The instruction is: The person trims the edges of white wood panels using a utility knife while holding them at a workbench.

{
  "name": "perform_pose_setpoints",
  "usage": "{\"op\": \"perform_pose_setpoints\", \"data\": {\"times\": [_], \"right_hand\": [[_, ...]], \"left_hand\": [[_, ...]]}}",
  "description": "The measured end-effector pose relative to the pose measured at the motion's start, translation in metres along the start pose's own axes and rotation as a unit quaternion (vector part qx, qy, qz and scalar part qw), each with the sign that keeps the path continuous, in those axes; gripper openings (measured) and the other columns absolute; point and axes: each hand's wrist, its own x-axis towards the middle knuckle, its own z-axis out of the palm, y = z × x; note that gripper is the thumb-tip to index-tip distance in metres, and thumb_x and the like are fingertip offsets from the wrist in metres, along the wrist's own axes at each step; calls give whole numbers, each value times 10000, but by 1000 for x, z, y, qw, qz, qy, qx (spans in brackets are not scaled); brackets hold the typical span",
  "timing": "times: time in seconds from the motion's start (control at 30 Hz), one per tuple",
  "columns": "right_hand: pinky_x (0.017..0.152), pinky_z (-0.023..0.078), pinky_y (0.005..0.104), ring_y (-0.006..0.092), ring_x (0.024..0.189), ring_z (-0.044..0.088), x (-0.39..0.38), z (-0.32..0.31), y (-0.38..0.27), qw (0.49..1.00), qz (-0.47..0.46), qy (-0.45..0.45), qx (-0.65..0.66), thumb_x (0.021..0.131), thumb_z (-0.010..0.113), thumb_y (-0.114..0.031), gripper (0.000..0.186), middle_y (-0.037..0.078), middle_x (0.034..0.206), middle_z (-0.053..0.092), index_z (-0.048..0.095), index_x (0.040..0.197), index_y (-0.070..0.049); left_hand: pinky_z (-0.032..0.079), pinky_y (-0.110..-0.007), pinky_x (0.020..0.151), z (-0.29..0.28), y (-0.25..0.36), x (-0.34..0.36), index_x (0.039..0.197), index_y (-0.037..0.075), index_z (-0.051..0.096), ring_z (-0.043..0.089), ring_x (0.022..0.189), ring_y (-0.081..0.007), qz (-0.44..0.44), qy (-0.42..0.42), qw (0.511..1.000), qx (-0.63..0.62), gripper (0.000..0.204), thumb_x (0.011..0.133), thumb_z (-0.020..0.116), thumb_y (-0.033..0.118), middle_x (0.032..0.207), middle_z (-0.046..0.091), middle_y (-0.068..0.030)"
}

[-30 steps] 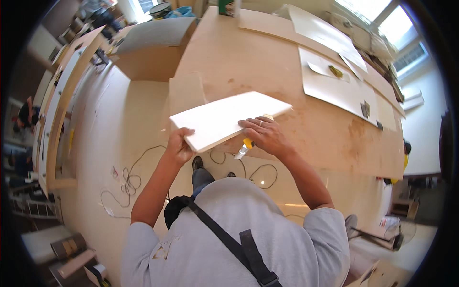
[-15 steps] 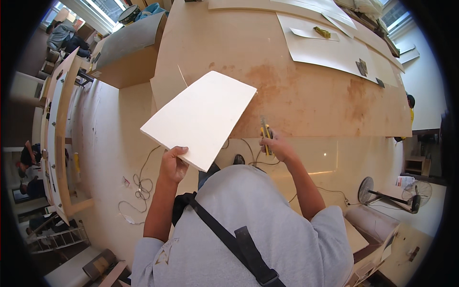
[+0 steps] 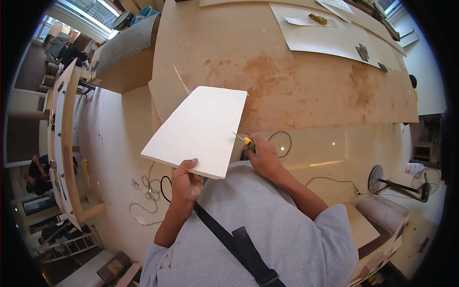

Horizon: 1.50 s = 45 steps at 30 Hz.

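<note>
A white board point(image 3: 193, 131), shaped like a trapezoid, is raised in front of me. My left hand point(image 3: 185, 179) grips its lower edge, thumb on the face and fingers underneath. My right hand point(image 3: 263, 155) is closed on a yellow-and-dark utility knife point(image 3: 249, 143), whose thin blade points up-left and reaches the board's right edge; whether it touches is unclear. Behind the board is a large plywood work surface point(image 3: 296, 95) with brown stains. A thin pale strip point(image 3: 180, 77) sticks out past the board's upper left.
White sheets point(image 3: 320, 38) lie at the back of the work surface. A wooden frame point(image 3: 71, 143) on supports runs along the left, co-workers point(image 3: 37, 172) beyond it. Cables point(image 3: 150, 191) lie on the floor. A pedestal fan point(image 3: 424, 184) is at right, a grey-topped box point(image 3: 124, 48) at back left.
Over the last second the board has turned upright in direction, its long side now running up-down. My right hand has left its face and brought the knife back in to its right edge.
</note>
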Motion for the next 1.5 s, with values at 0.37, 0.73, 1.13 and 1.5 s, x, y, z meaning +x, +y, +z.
{"op": "perform_pose_setpoints", "data": {"times": [0.37, 0.73, 1.13, 1.5], "right_hand": [[707, 516, 507, 430, 818, 674, -6, -2, 28, 999, -15, 15, -30, 955, 687, -173, 225, 217, 849, 675, 598, 1109, -36], [661, 496, 527, 445, 741, 654, -14, -8, 36, 999, 4, 46, 17, 996, 696, -272, 263, 231, 802, 657, 584, 1033, -37], [639, 502, 501, 429, 731, 664, -21, -17, 39, 999, -30, 21, 16, 955, 740, -253, 279, 217, 776, 655, 581, 1018, -32], [635, 502, 519, 465, 738, 652, -17, -13, 45, 999, -6, 4, 31, 906, 743, -161, 213, 230, 761, 641, 581, 966, -37]], "left_hand": [[608, -399, 916, 7, -28, 7, 1221, -16, 538, 689, 1051, -253, -27, 13, 1000, -2, 319, 918, 640, -28, 1145, 629, -112], [626, -451, 1006, 44, -32, -5, 1373, -18, 485, 660, 1240, -279, -120, -37, 991, 47, 416, 1001, 647, 71, 1308, 620, -139], [609, -383, 1038, 63, -30, -8, 1438, -5, 452, 651, 1249, -259, -133, -58, 982, 120, 494, 1024, 676, 144, 1350, 602, -136], [600, -339, 1031, 53, -33, 0, 1369, -20, 538, 676, 1192, -242, -205, -51, 968, 134, 396, 1006, 664, 76, 1304, 645, -118]]}}
